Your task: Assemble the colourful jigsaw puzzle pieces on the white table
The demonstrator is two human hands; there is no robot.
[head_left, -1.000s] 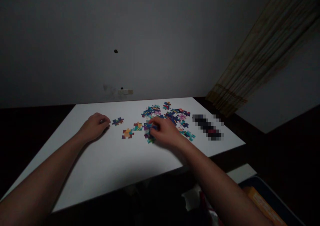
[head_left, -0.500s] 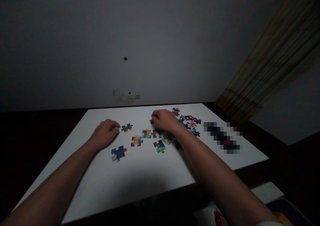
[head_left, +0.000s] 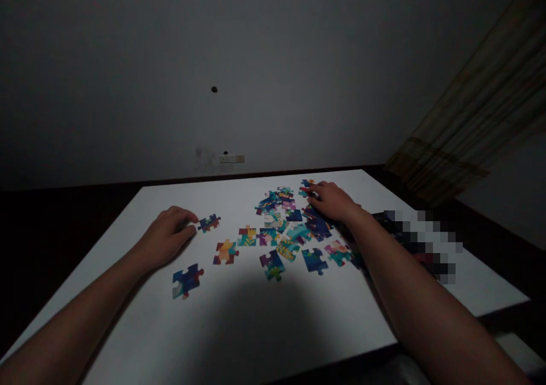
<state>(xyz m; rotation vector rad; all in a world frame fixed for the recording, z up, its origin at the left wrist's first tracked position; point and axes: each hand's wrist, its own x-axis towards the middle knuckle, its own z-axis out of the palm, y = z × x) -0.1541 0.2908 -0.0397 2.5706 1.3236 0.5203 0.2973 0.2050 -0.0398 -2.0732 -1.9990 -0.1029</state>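
My left hand (head_left: 168, 234) rests on the white table with its fingers loosely curved and apart. Its fingertips are at the edge of a small blue-and-red puzzle piece (head_left: 209, 223); whether they touch it I cannot tell. Over the far right of the scattered pieces lies my right hand (head_left: 335, 202), thumb and index finger apart beside a red-and-teal puzzle piece (head_left: 305, 191). A dark blue puzzle piece (head_left: 318, 226) lies just below that hand, partly covered. An orange puzzle piece (head_left: 226, 252) and a dark blue puzzle piece (head_left: 187, 281) lie nearer, between my arms.
Several colourful puzzle pieces (head_left: 285, 248) spread over the middle of the white table (head_left: 256, 339). A dark, pixelated flat object (head_left: 409, 237) lies beyond my right forearm. A wall with sockets (head_left: 232, 158) stands behind, and a curtain (head_left: 464, 123) hangs at right.
My right hand has moved right, from the middle of the pieces to their far right side, uncovering a cluster there. My left hand stays by the same piece. The view has shifted slightly.
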